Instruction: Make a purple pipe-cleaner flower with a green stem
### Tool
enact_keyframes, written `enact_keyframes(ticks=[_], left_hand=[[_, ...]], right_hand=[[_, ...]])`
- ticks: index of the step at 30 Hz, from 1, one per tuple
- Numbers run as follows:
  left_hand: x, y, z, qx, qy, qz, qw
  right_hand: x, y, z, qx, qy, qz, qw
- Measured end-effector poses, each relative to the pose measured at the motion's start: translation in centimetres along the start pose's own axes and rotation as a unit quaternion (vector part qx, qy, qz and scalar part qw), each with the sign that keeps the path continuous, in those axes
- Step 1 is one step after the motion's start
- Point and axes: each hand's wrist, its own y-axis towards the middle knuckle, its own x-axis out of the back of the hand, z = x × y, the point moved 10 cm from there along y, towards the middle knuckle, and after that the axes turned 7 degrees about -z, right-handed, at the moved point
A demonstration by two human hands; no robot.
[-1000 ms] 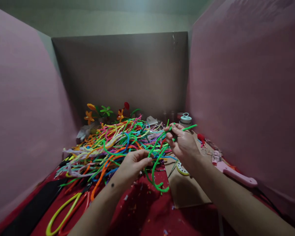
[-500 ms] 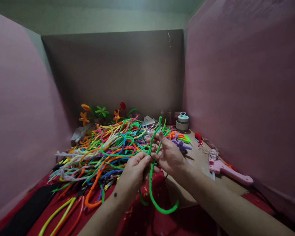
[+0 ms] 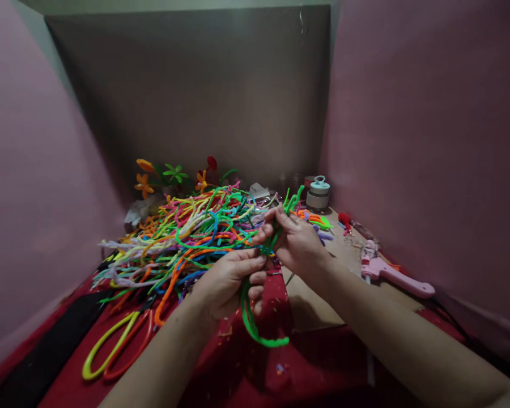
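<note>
Both hands have closed in on each other since a second ago, and the loop they hold between them now hangs lower, toward the near edge of the table (image 3: 221,371).

Across the left and middle of its red cover spreads the heap of pipe cleaners (image 3: 182,238), many colours tangled together. A cardboard sheet (image 3: 312,309) lies right of centre, under our right forearm. The scissors (image 3: 132,323) rest near the left front corner, and the pink glue gun (image 3: 393,277) sits along the right edge.

Our left hand (image 3: 229,280) is curled shut around the green stems (image 3: 266,342), just above where their loop dangles. Our right hand (image 3: 300,246), touching it from above, pinches the same stems near their upper ends – fingertips pressed together on them.

What we judge could go wrong: the heap lies right beside our knuckles, so a stray strand may catch in the bundle and drag others with it. The cut wire tips could prick a finger – they stand just above the pinch.
</note>
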Motion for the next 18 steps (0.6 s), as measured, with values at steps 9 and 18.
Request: enact_keyframes(ticks=[9, 18], left_hand=[[0.6, 0.0, 0.6, 0.019, 0.069, 0.015, 0.997], [0.7, 0.3, 1.3, 0.026, 0.074, 0.043, 0.996]], right_hand=[[2.8, 1.7, 4.5, 0.002, 0.078, -0.055, 0.995], [4.8, 1.9, 7.5, 0.037, 0.096, -0.066, 0.993]])
